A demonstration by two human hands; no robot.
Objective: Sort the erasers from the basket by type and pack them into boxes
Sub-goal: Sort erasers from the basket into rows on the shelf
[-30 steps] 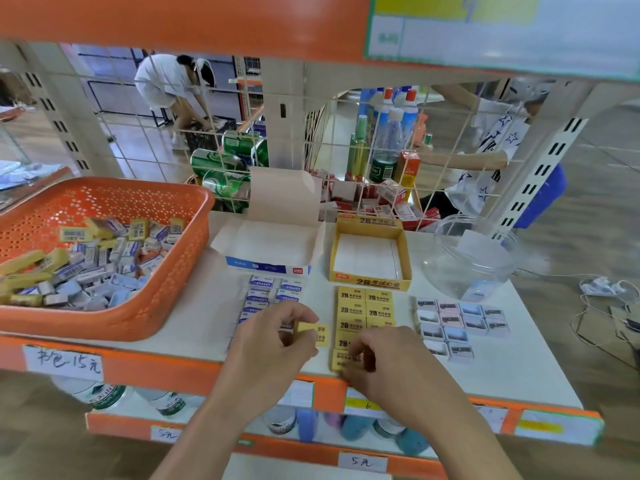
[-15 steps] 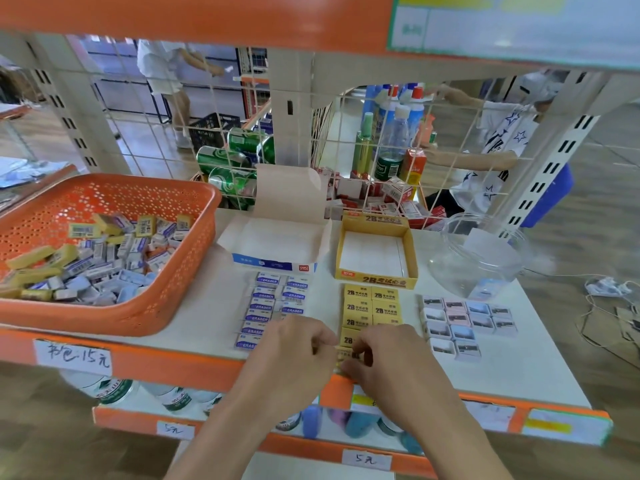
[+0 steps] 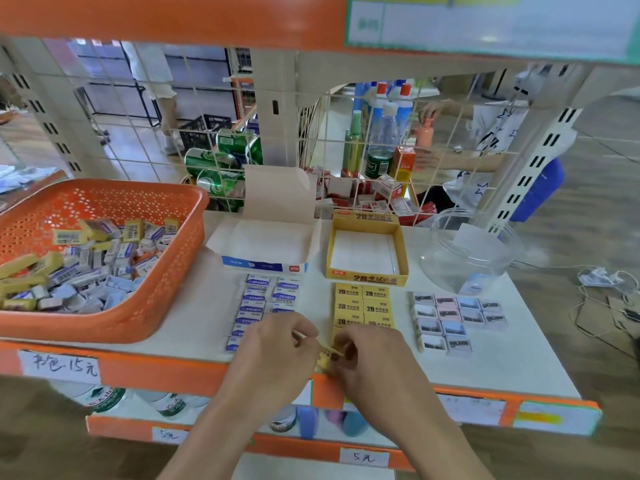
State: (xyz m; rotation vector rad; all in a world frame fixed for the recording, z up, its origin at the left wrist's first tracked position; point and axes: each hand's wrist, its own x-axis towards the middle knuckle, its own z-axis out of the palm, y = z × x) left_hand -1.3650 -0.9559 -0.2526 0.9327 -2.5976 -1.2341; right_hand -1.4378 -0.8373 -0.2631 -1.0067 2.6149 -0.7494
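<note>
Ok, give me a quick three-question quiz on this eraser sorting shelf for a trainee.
1. True or false: the open yellow cardboard box already holds erasers.
2. Which sorted group lies just in front of the clear plastic jar? A: yellow 2B erasers. B: pastel-sleeved erasers. C: blue-and-white erasers.
3. Fill in: the left hand and right hand together pinch a small eraser coloured ___.
Key: 1 false; 2 B; 3 yellow.

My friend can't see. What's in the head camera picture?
The left hand and right hand pinch a yellow eraser at the shelf's edge, beside sorted eraser rows. Two open boxes stand behind; an orange basket of mixed erasers sits left.
</note>
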